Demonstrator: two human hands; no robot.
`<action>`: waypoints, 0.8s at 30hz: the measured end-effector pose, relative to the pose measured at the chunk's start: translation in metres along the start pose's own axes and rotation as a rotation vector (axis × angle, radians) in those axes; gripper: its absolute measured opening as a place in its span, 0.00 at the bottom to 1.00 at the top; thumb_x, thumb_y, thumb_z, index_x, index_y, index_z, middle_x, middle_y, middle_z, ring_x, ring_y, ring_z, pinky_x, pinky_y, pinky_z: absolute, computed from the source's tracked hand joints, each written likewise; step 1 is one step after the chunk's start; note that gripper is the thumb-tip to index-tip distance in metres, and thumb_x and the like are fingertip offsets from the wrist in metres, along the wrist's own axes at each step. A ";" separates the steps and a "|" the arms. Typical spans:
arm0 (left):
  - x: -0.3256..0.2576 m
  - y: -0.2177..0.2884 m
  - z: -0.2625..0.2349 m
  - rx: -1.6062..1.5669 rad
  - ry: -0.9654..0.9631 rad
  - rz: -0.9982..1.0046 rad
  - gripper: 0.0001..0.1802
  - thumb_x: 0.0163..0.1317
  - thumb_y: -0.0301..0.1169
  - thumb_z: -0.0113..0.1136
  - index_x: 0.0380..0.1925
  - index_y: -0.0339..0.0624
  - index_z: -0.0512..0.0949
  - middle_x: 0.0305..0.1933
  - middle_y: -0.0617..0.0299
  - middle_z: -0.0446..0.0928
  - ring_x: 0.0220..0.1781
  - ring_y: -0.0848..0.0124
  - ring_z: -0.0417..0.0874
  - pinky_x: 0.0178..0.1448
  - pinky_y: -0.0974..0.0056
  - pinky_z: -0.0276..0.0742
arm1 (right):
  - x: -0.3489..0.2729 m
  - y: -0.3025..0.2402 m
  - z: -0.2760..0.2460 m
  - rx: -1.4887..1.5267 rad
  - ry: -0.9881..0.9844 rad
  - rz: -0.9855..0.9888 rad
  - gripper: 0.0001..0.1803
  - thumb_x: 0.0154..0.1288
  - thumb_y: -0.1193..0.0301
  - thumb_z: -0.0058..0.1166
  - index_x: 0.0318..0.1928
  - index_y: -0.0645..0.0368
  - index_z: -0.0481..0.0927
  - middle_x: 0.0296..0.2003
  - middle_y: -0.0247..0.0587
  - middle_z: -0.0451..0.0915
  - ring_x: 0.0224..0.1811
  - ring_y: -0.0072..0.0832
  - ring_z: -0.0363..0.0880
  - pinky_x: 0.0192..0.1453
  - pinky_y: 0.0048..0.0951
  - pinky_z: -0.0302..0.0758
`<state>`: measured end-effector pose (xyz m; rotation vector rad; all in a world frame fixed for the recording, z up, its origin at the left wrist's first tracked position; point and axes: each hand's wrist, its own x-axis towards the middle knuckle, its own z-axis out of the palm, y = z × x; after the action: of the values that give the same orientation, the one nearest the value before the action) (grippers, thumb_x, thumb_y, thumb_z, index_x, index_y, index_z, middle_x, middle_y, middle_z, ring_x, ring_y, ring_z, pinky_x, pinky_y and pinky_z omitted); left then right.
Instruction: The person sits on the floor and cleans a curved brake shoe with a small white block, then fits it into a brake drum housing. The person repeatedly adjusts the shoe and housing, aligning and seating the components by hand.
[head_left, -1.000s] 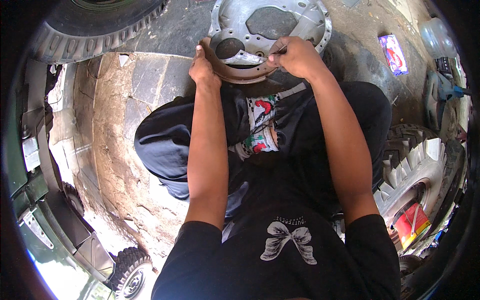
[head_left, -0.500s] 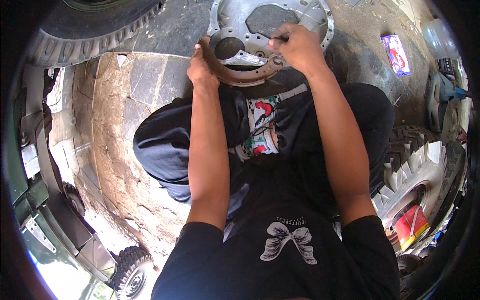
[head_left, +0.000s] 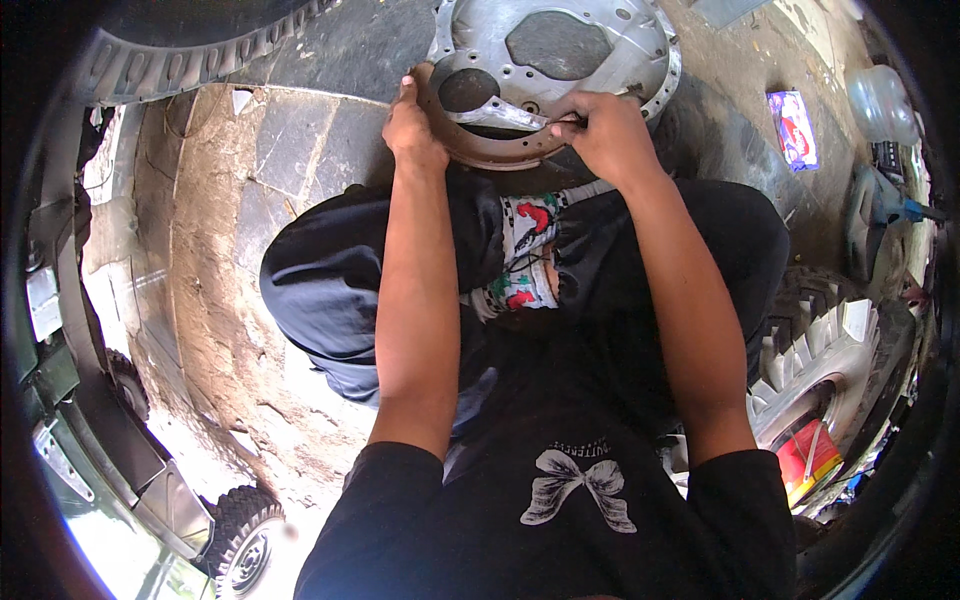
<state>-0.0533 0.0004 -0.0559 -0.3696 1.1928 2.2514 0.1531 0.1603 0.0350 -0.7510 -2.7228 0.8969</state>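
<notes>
A brown, curved brake shoe (head_left: pixel 490 152) spans between my two hands, its curved side toward my lap. My left hand (head_left: pixel 413 130) is closed round its left end, the thumb pointing up along the edge. At the right end, my right hand (head_left: pixel 612 138) is closed with thumb and fingers pressed together on the shoe. Whether a small part also sits in those fingers is hidden. Just beyond lies a silver metal bell housing (head_left: pixel 632 58) with large openings and bolt holes round its rim, partly covered by the shoe and my right hand.
A big tyre (head_left: pixel 150 60) stands at the far left. To the right lie a purple-and-white packet (head_left: pixel 793 130), a clear plastic bottle (head_left: pixel 882 105) and a blue-grey tool (head_left: pixel 878 215). Another tyre (head_left: pixel 800 345) and a red container (head_left: pixel 808 455) are near my right side.
My right hand has come down from over the housing onto the shoe's right end. My left hand keeps its hold. The view has shifted slightly.
</notes>
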 end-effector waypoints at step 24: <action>-0.074 -0.023 0.020 0.595 0.337 0.118 0.34 0.72 0.39 0.65 0.62 0.21 0.63 0.65 0.32 0.74 0.67 0.48 0.78 0.71 0.53 0.70 | -0.013 -0.004 0.010 0.113 0.033 0.023 0.13 0.57 0.66 0.75 0.42 0.53 0.91 0.36 0.47 0.89 0.40 0.46 0.89 0.47 0.40 0.81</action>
<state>0.0207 0.0015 -0.0244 -0.4550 2.0259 1.8447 0.1592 0.1455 0.0292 -0.7688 -2.6146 1.0239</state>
